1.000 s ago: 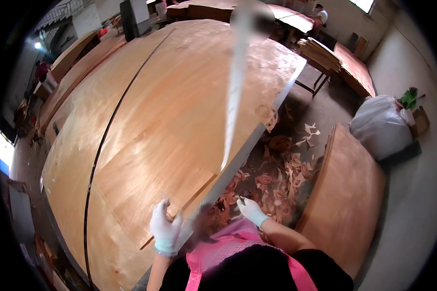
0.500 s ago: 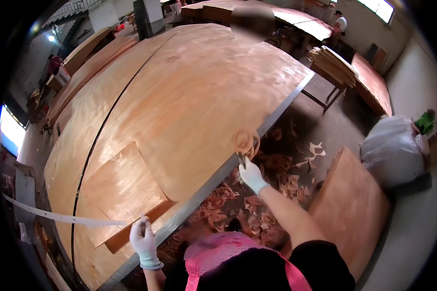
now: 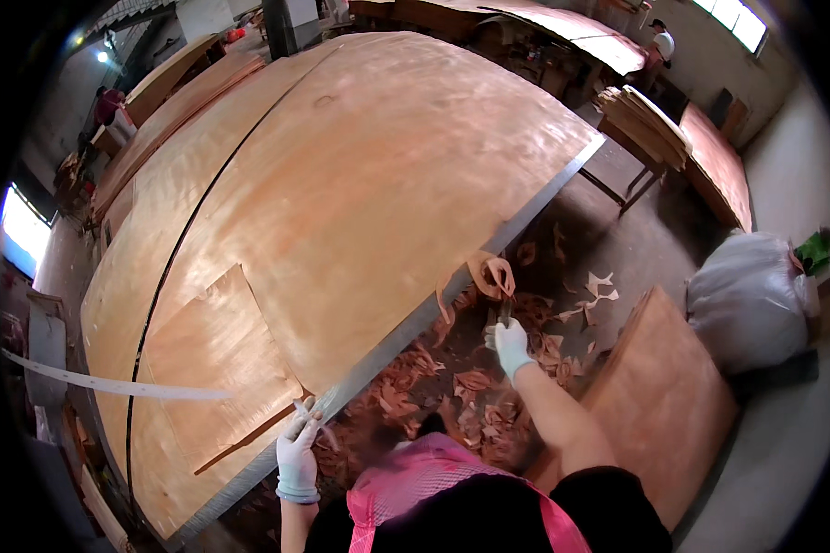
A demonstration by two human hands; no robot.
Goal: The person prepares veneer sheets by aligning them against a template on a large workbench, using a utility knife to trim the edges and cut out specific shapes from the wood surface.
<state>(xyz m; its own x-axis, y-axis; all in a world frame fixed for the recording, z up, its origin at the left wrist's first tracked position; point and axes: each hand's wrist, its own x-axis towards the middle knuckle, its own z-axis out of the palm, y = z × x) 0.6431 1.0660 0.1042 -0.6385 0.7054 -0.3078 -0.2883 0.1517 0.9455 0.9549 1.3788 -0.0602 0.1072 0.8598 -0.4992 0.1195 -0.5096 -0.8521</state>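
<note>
Veneer sheet [image 3: 360, 184], big and thin and orange-brown, lies flat on the long work table [image 3: 392, 343] and reaches right to the metal edge. A smaller patch of veneer [image 3: 217, 346] sits on top near the close corner.

The right hand [image 3: 510, 346], in a pale glove, is closed around a small dark tool [image 3: 504, 309], likely a knife, just past the table edge. A curled strip of veneer [image 3: 491, 274] hangs loose right above it. The left hand [image 3: 298, 452], gloved too, rests at the table edge by the patch, fingers bent. I cannot tell if it grips anything.

I think the blade could slip and tear the thin sheet, because the wood is so thin there. The hands are well apart, so the sheet near the cut is not held down and might lift. Scraps [image 3: 433, 387] cover the floor, so a foot could slide. A long white strip [image 3: 111, 385] sticks out on the left and could snag.
</note>
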